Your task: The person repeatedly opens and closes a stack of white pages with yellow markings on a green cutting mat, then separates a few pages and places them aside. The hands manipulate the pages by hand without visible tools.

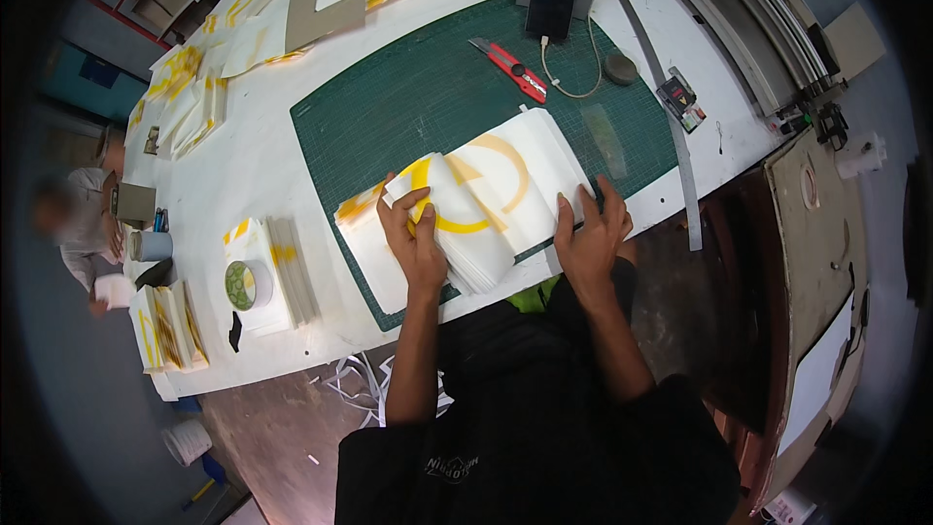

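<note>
Both hands sit on the sheet stack [476, 209] at the near edge of the green mat [428, 97]. Left hand [413, 233] presses flat, fingers spread, on the fanned left part; right hand [588, 233] clamps the stack's right end, fingers curled over the edge. Stack's long axis runs left-right, tilted up to the right, between the hands, both about equally near. Red knife [510, 68] lies farther back on the counter [262, 165].
</note>
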### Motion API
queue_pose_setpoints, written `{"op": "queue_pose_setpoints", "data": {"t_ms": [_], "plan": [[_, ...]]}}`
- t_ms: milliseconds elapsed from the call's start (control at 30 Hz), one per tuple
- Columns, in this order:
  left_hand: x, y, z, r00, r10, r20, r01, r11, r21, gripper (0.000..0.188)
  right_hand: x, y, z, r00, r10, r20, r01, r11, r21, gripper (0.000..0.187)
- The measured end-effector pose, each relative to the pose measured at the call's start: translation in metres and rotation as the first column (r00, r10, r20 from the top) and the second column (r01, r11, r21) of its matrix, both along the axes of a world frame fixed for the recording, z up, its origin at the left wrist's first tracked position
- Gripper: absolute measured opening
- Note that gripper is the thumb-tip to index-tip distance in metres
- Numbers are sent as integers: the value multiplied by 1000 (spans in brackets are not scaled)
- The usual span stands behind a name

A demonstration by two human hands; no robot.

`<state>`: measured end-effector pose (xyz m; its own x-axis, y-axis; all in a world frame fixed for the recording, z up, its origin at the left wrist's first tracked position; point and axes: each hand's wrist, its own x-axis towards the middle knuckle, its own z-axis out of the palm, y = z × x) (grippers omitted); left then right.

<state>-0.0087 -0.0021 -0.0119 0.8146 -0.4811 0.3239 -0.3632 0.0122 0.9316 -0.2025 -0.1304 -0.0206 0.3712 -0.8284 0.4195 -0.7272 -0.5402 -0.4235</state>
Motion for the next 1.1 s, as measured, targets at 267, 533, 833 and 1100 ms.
{"op": "queue_pose_setpoints", "data": {"t_ms": [267,533,833,1100], "plan": [[0,-1,2,997,14,70,-17,999,39,20,-1,-5,4,997,20,-75,-23,999,-48,39],[2,0,-2,998,3,67,-4,1000,15,20,14,23,20,831,280,480,-292,955,-52,48],[-2,0,4,999,20,39,-21,999,40,23,10,-7,20,735,-36,678,-132,972,196,28],[-1,-2,3,998,16,69,-19,999,45,22,1,-18,2,873,-47,486,-42,985,170,13]]}}
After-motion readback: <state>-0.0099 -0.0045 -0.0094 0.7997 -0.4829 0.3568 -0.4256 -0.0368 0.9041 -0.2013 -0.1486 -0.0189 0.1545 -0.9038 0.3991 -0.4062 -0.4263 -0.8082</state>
